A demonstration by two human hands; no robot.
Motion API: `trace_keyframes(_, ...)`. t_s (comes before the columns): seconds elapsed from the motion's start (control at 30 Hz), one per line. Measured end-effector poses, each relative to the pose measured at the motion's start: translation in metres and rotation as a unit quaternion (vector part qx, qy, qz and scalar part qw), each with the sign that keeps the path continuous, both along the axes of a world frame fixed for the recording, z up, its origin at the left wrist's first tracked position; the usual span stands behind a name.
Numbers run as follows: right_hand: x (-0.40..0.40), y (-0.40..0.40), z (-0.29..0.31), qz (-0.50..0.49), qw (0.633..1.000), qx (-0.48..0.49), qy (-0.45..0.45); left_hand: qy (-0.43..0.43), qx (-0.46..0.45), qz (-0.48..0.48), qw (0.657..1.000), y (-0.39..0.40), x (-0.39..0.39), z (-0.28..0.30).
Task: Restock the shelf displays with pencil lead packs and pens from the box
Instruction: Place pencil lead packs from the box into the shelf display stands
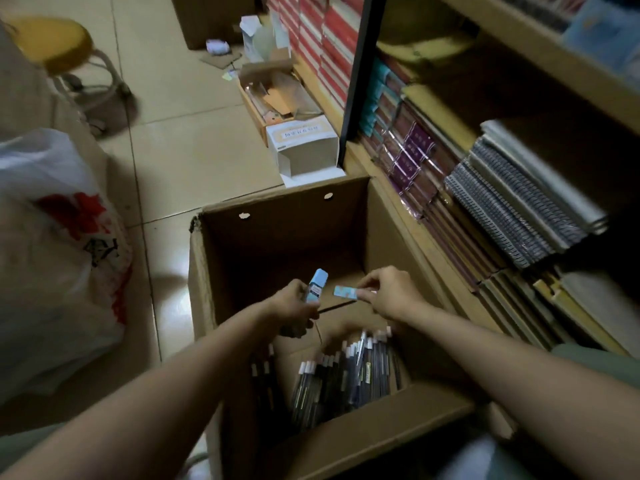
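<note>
Two bare forearms, no sleeves, watch or rings visible. Left hand (294, 304), right hand (391, 294) ungloved. Grey-green garment (602, 365) at lower frame edges.

Beyond the hands (343, 299), the far half of the cardboard box (277, 244) gapes open, its brown walls rising on every side. Beneath the wrists, a heap of pens (346, 375) fills the near floor of the box. Just right of the right hand, the wooden shelf (408, 237) presses against the box wall, crammed with spiral notebooks (512, 209). Left of the left hand, bare floor tile (173, 161) runs free until a plastic bag (59, 254) bulges in.
</note>
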State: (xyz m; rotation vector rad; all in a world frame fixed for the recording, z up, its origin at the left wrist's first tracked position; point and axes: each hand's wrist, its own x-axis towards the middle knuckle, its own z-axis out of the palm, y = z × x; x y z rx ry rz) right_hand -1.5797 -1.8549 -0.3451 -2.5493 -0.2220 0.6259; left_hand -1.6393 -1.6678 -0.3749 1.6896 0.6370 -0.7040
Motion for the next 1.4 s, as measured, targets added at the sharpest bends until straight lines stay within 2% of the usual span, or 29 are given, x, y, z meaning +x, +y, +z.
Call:
trace_keyframes(0.13,0.001,-0.012,0.075,-0.013,0.999,0.017,-0.031,-0.091,0.023,-0.121,0.988,0.003,0.015,0.077)
trace_keyframes(0.23,-0.006,-0.03,0.138,-0.012,0.995,0.02,-0.092,-0.196,0.092,-0.208,0.954,-0.006,0.02,0.124)
trace_keyframes(0.3,-0.013,-0.046,0.177,-0.035,0.988,0.034,-0.146,-0.238,0.094,-0.237,0.937,-0.015,0.016,0.146)
trace_keyframes(0.43,-0.026,-0.072,0.238,-0.062,0.971,0.087,-0.214,-0.299,-0.011,-0.198,0.933,-0.032,0.009,0.18)
trace_keyframes(0.57,-0.032,-0.09,0.278,-0.058,0.958,0.132,-0.249,-0.32,-0.108,-0.171,0.926,-0.056,0.022,0.212)
trace_keyframes(0.7,-0.032,-0.109,0.312,-0.056,0.944,0.111,-0.304,-0.328,-0.179,-0.157,0.914,-0.08,0.043,0.245)
trace_keyframes(0.87,-0.034,-0.126,0.348,-0.084,0.942,0.092,-0.312,-0.318,-0.291,-0.163,0.887,-0.097,0.067,0.28)
trace_keyframes(1.03,-0.027,-0.138,0.372,-0.122,0.924,0.063,-0.356,-0.345,-0.292,-0.182,0.873,-0.115,0.078,0.288)
trace_keyframes(1.13,-0.014,-0.139,0.386,-0.133,0.917,0.042,-0.373,-0.321,-0.337,-0.153,0.872,-0.123,0.088,0.294)
trace_keyframes(1.23,0.007,-0.132,0.409,-0.132,0.893,0.002,-0.43,-0.312,-0.363,-0.107,0.872,-0.124,0.102,0.3)
trace_keyframes(1.4,0.054,-0.116,0.445,-0.124,0.853,-0.043,-0.504,-0.353,-0.3,-0.067,0.884,-0.118,0.128,0.298)
